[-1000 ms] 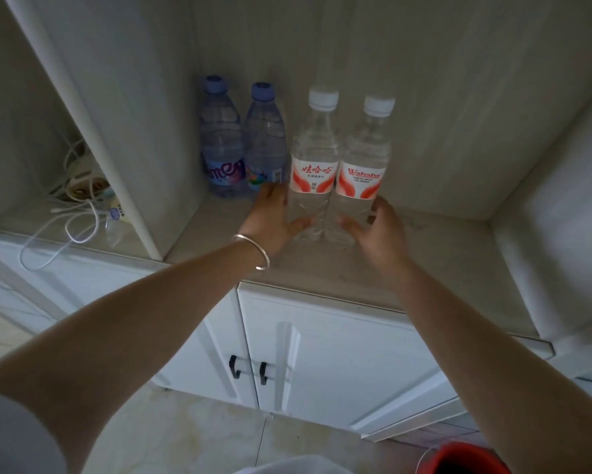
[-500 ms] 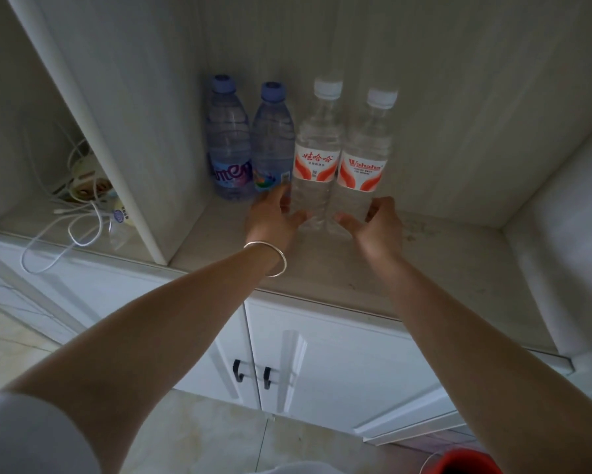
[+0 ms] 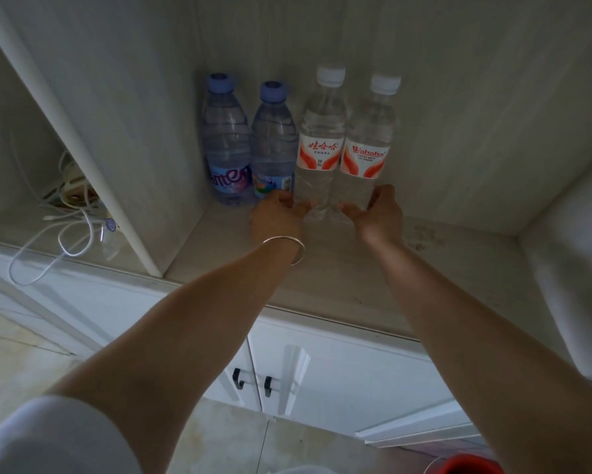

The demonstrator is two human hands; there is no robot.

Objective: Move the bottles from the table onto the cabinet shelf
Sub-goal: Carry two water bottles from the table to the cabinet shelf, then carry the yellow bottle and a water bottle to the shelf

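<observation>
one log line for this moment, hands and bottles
left hand: grips left white-capped bottle | right hand: grips right white-capped bottle | both upright on shelf | blue-capped bottles: beside

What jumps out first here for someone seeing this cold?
Four upright water bottles in a row at the back of the cabinet shelf: two blue-capped bottles on the left, two white-capped Wahaha bottles beside them. Both arms reach in: the left hand, bracelet on its wrist, and the right hand each grip the base of a white-capped bottle. White cables lie tangled in the neighbouring compartment on the left.
</observation>
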